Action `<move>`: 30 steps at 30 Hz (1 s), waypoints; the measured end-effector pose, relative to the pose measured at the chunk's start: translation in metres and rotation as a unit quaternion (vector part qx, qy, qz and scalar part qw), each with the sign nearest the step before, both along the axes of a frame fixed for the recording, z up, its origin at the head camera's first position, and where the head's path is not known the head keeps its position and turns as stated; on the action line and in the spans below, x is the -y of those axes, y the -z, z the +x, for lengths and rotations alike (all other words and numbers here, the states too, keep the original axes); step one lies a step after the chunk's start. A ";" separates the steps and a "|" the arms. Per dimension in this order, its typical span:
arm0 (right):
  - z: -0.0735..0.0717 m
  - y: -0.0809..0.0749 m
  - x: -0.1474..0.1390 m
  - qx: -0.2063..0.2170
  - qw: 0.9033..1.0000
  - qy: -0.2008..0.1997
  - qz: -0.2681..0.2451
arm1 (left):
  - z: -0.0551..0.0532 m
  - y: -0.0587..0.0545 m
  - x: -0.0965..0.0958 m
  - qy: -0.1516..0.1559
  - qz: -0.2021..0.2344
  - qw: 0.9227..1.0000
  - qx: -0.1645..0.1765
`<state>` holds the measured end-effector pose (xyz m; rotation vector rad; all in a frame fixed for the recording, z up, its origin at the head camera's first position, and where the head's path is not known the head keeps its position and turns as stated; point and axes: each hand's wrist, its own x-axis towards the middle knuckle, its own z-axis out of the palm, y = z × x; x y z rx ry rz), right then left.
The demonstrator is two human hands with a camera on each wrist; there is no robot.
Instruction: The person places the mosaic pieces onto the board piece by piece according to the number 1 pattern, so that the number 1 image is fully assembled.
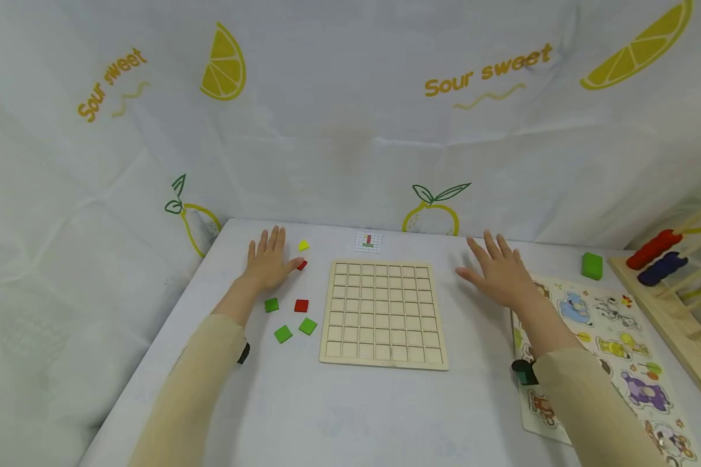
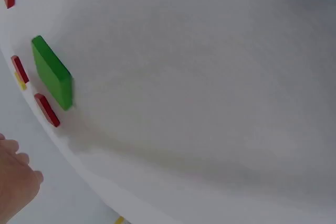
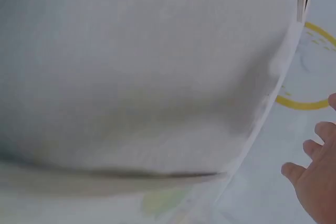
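My left hand lies with fingers spread at the far left of the white table, its thumb tip overlapping a small red tile in the head view. Just beyond that tile is a yellow triangular piece. Nearer me are a green tile, a second red tile and two more green tiles. A square wooden grid board sits between the hands, its cells bare. To its right, my right hand has spread fingers and holds nothing. The left wrist view shows one green tile up close.
A small printed card lies behind the board. Under my right forearm is an animal puzzle board. A green block and a wooden rack with red and blue pieces stand at the right. A lemon-print cloth hangs behind.
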<state>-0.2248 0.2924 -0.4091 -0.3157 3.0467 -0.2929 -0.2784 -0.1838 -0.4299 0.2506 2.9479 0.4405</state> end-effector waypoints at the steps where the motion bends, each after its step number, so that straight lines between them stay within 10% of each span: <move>1: -0.001 0.001 0.004 0.004 1.000 -0.005 -0.012 | -0.002 0.000 -0.003 -0.001 0.013 1.000 0.004; 14: -0.008 0.015 0.047 0.109 0.980 -0.052 -0.160 | -0.013 -0.010 -0.030 -0.079 0.177 0.978 0.073; 30: -0.011 0.023 0.039 0.150 0.974 -0.090 -0.146 | -0.024 -0.012 -0.035 -0.058 0.098 0.991 0.064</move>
